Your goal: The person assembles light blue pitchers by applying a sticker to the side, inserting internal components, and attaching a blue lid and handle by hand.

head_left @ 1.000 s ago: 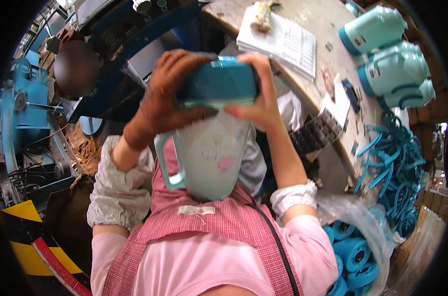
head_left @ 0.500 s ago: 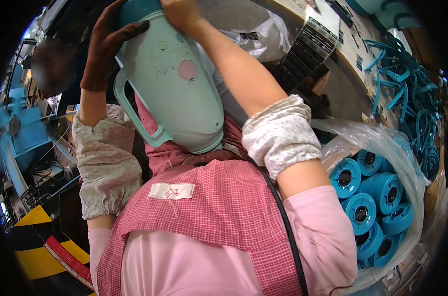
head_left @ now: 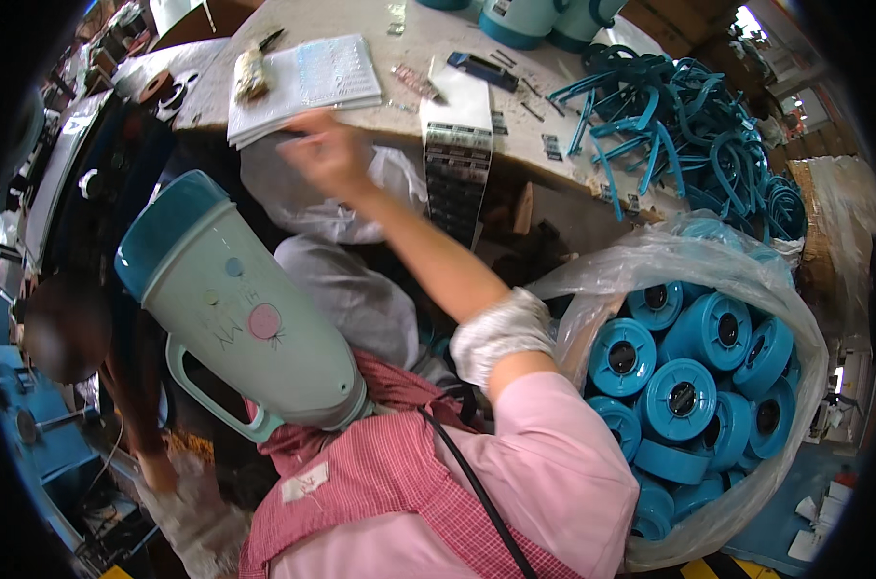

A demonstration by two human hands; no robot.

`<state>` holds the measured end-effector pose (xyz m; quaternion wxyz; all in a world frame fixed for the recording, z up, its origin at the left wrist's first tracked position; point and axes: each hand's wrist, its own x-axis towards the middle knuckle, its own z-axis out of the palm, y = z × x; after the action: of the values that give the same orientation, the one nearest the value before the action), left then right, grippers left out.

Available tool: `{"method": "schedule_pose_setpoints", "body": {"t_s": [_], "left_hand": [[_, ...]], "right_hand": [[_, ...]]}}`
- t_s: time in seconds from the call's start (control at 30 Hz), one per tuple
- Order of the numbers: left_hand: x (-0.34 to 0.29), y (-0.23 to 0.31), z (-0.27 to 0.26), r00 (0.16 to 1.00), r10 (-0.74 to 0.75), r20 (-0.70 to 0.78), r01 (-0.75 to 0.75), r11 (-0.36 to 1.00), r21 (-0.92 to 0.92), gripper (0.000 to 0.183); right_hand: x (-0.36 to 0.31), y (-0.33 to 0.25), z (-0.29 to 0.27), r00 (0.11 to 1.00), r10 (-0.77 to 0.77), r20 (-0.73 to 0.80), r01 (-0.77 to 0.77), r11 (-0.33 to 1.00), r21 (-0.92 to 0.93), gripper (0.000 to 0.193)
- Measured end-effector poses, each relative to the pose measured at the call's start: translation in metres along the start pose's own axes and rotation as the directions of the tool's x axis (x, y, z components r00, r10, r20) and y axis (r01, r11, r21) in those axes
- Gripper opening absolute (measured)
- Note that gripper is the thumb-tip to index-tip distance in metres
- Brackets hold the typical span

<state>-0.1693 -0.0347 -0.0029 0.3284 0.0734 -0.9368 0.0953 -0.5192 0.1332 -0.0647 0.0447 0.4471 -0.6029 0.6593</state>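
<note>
A pale green jug body (head_left: 255,309) with a teal wide end and a side handle leans on my lap, its wide end up and to the left. My right hand (head_left: 330,159) is off it, blurred over the table's near edge beside a stack of white sheets (head_left: 337,72). My gloved left hand (head_left: 134,410) is low at the left, beside the jug's handle. It is dark and smeared, and its fingers cannot be made out. No hand grips the jug.
A strip of black labels (head_left: 457,164) hangs over the table edge (head_left: 534,159). Teal curved handles (head_left: 670,125) lie heaped at the table's right. Below, an open plastic bag (head_left: 805,376) holds several teal round parts (head_left: 679,396). More jugs (head_left: 520,19) stand at the back.
Both hands have let go of the jug's upper end; the right went to the table edge, the left down to the left. The jug sits lower and further left. The view has turned right.
</note>
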Motion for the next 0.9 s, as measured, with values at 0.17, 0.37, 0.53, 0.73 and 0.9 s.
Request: {"method": "schedule_pose_setpoints", "body": {"t_s": [0.17, 0.37, 0.53, 0.73, 0.9], "left_hand": [[-0.038, 0.073, 0.026, 0.977, 0.210, -0.038, -0.211, 0.977, -0.009, 0.027], [0.032, 0.043, 0.077, 0.991, 0.003, -0.135, -0.044, 0.953, -0.299, 0.022], [0.094, 0.069, 0.062, 0.929, -0.137, 0.343, 0.369, 0.292, -0.882, 0.030], [0.055, 0.106, 0.091, 0.830, 0.019, 0.558, 0.541, 0.217, -0.812, 0.027], [0.065, 0.107, 0.074, 0.832, 0.003, 0.555, 0.487, 0.475, -0.733, 0.047]], "right_hand": [[0.001, 0.038, -0.306, 0.763, -0.244, -0.598, -0.107, 0.865, -0.489, 0.028], [-0.043, 0.017, -0.571, 0.733, 0.291, -0.615, -0.586, -0.189, -0.788, 0.048], [-0.024, -0.007, -0.620, 0.537, 0.510, -0.672, -0.795, 0.041, -0.605, 0.033], [0.002, -0.026, -0.511, 0.504, -0.536, -0.677, -0.731, 0.152, -0.665, 0.046], [-0.009, 0.004, -0.355, 0.431, -0.381, -0.818, -0.342, 0.770, -0.539, 0.039]]}}
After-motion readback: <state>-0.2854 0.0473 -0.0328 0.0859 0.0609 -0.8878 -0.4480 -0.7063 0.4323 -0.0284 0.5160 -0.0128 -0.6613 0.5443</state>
